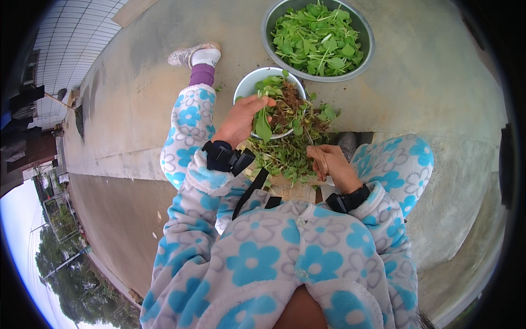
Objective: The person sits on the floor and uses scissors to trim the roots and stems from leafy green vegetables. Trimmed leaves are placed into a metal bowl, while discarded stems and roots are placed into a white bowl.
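Observation:
My left hand point(241, 119) is over the left side of a white bowl point(249, 82), its fingers closed on a sprig of leafy greens point(263, 125). Brown roots and more greens lie in the bowl and cover part of its rim. To the right and nearer to me, my right hand point(333, 164) has its fingers curled closed. A thin, pale, blade-like piece points up from them, too small to name. Between my knees spreads a heap of uncleaned greens point(282, 160) with stems and roots, right beside my right hand.
Beyond the bowl stands a large metal basin point(264, 41) filled with loose green leaves point(318, 41). Concrete floor point(422, 82) surrounds them, with a step edge point(120, 176) on the left. A broom point(79, 120) leans near the tiled wall point(74, 41) at the far left.

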Tool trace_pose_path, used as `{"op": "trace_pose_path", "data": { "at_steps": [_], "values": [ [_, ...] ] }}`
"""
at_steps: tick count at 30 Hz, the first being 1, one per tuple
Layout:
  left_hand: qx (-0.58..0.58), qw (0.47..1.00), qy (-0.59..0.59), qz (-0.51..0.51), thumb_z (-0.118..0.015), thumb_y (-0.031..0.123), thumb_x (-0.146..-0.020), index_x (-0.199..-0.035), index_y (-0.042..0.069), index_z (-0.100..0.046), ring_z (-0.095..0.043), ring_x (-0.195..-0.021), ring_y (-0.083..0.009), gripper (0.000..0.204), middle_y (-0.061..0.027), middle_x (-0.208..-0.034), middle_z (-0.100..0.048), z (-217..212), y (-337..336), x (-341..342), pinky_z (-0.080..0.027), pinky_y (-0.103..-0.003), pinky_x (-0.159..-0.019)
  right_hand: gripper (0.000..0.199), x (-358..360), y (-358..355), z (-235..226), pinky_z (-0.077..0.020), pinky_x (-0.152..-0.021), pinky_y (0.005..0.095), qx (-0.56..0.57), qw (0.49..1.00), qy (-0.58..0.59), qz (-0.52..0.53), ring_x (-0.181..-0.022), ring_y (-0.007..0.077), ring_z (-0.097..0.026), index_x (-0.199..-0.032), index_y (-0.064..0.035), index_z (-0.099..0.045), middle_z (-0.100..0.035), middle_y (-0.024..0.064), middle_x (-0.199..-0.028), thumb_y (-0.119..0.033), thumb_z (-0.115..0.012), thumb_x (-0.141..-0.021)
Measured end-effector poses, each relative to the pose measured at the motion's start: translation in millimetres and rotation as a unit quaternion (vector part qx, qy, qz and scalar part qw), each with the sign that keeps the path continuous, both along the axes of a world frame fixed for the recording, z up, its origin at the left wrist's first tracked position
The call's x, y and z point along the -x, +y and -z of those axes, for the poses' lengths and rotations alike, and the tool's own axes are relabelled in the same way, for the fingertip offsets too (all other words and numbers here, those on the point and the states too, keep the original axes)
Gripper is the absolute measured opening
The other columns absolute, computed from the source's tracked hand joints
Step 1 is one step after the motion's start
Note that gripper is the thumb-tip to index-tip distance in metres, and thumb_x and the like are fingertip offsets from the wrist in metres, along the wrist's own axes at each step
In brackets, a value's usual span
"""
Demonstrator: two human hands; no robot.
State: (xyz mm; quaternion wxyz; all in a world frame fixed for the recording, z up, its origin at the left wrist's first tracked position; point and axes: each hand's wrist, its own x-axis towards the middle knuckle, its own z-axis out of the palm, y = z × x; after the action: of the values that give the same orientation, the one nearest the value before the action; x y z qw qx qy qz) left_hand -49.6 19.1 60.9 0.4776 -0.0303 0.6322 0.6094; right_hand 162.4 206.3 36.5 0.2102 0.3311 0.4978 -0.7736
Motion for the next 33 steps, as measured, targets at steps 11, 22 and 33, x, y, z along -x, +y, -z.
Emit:
{"op": "trace_pose_path", "data": {
  "at_steps": [11,22,33],
  "values": [
    [0.1,0.973,0.205,0.01,-0.056,0.043,-0.102,-0.13,-0.006,-0.056,-0.055,-0.112,-0.0177,0.057,-0.0097,-0.123,-0.062,39.7,131.3,113.5,-0.042,-0.035,-0.097,0.039,7.6,12.9,-2.3,-0.0366,-0.04,0.0281,0.01,0.998,-0.008,0.057,-0.042,0.0129,-0.051,-0.088,0.0001,-0.063,-0.057,0.0049,-0.06,-0.038,-0.068,-0.095],
    [0.198,0.948,0.215,0.125,-0.058,0.021,-0.1,-0.116,-0.001,-0.07,-0.058,-0.105,-0.0133,0.03,-0.004,-0.114,-0.068,44.8,-22.5,45.1,-0.042,-0.029,-0.097,0.038,15.5,9.3,-2.7,-0.0367,-0.04,0.0261,-0.005,0.993,0.035,0.112,-0.043,0.011,-0.051,-0.08,-0.003,-0.061,-0.057,0.0036,-0.06,-0.037,-0.068,-0.097],
    [0.263,0.896,0.332,0.136,-0.069,0.019,-0.089,-0.107,0.001,-0.072,-0.064,-0.081,-0.0202,0.025,-0.0117,-0.089,-0.069,78.8,-32.4,20.8,-0.051,-0.034,-0.077,0.037,16.8,8.6,-2.8,-0.0379,-0.043,0.0266,-0.014,0.991,0.032,0.128,-0.045,0.0115,-0.052,-0.082,-0.0042,-0.061,-0.057,0.0034,-0.06,-0.037,-0.068,-0.096]
  ]
}}
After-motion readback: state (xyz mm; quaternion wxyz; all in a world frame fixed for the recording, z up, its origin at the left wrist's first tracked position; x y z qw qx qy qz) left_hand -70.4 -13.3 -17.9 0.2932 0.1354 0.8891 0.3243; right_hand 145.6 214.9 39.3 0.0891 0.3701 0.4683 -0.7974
